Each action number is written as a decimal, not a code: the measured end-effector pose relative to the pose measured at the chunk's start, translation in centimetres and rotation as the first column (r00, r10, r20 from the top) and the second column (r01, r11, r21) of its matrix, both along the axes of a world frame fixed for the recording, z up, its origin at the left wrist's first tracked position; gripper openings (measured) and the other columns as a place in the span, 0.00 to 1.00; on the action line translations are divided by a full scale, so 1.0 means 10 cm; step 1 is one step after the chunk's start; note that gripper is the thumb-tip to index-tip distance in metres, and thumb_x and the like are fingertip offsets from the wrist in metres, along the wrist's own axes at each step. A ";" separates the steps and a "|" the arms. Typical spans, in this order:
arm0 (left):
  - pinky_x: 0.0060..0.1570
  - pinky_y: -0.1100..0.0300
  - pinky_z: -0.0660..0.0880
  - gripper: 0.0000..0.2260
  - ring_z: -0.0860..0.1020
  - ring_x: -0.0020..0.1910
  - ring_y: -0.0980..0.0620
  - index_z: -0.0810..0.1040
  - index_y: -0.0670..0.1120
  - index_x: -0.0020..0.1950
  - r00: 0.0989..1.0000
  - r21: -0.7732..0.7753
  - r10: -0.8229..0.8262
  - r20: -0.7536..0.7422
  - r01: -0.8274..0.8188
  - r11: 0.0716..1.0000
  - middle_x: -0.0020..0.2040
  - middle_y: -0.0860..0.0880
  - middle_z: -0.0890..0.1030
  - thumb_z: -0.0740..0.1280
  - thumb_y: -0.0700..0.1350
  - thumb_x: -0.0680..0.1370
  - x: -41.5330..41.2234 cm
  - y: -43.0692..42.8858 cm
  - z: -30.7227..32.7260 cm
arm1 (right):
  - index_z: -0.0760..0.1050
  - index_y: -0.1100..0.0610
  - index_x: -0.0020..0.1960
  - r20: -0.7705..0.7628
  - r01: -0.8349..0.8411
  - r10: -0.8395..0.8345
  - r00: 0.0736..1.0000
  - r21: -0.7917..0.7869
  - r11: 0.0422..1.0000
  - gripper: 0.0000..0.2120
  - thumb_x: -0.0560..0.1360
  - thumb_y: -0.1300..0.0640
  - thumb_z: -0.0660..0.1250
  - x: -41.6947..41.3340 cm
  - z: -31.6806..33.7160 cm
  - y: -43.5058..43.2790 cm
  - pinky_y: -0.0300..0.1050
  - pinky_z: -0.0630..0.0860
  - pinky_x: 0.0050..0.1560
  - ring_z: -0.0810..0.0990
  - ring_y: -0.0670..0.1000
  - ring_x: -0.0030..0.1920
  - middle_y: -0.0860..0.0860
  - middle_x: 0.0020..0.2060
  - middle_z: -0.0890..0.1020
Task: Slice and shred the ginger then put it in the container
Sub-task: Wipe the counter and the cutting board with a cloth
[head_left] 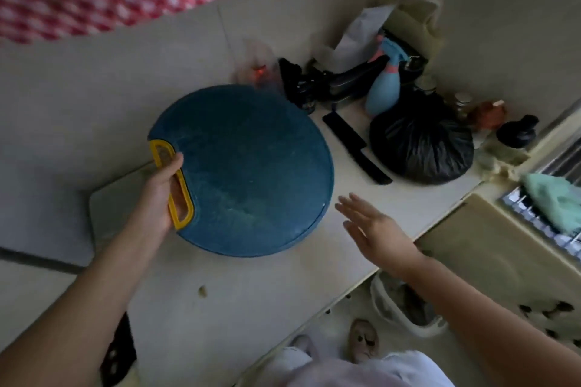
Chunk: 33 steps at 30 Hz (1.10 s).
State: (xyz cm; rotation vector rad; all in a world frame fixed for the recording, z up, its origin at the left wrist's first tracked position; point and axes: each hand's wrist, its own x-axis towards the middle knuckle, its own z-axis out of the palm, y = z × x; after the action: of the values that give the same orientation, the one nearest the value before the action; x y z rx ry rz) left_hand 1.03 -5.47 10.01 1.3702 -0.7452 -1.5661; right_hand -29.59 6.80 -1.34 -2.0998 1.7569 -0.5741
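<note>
Left hand (163, 188) grips the blue cutting board (251, 166) by its yellow handle (176, 185); right hand (367, 223) hovers, fingers spread.

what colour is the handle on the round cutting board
Yellow handle on the blue cutting board; head view.

Board mid-counter, clutter toward 2 o'clock.
The board (251, 173) is over the middle of the counter (94, 88); the left grip (160, 192) holds its handle (179, 198) at 9 o'clock, above a flat mat (107, 207). A knife (356, 148) lies just beside the board at 2 o'clock, with a tied bag (421, 141) beyond it and a spray bottle (385, 91) behind both. The right grip (367, 223) hovers at 4 o'clock, and a bin (405, 308) stands on the floor at 5.
</note>
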 end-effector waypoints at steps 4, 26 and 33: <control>0.47 0.55 0.78 0.13 0.83 0.47 0.53 0.86 0.51 0.43 0.998 -0.071 0.057 0.020 -0.055 0.996 0.50 0.51 0.85 0.63 0.48 0.79 0.49 0.13 0.13 | 0.69 0.63 0.71 -0.132 -0.462 0.468 0.874 0.079 0.884 0.31 0.83 0.46 0.40 0.78 -0.27 -0.19 0.57 0.63 0.71 0.69 0.59 0.71 0.58 0.71 0.71; 0.60 0.44 0.74 0.05 0.79 0.50 0.52 0.79 0.56 0.44 0.719 -0.459 0.394 0.573 -0.117 0.881 0.48 0.53 0.81 0.67 0.56 0.75 1.70 0.44 0.45 | 0.55 0.59 0.77 -0.282 -0.304 0.351 0.893 0.199 0.932 0.33 0.82 0.41 0.34 1.81 -0.72 -0.36 0.41 0.40 0.74 0.59 0.51 0.76 0.50 0.75 0.52; 0.45 0.54 0.68 0.16 0.70 0.39 0.50 0.70 0.41 0.40 0.604 -0.504 0.431 0.671 -0.055 0.862 0.37 0.47 0.70 0.65 0.53 0.77 1.84 0.47 0.44 | 0.37 0.56 0.79 -0.096 -0.559 0.595 0.798 0.248 0.791 0.35 0.75 0.42 0.32 2.74 -0.53 -0.35 0.41 0.30 0.72 0.37 0.48 0.77 0.48 0.76 0.37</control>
State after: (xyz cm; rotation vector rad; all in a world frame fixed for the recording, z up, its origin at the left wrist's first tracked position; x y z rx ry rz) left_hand 19.40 -0.82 14.41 1.6891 -1.2576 -0.4535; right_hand -2.19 3.31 -6.60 -2.4140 1.0696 -0.0302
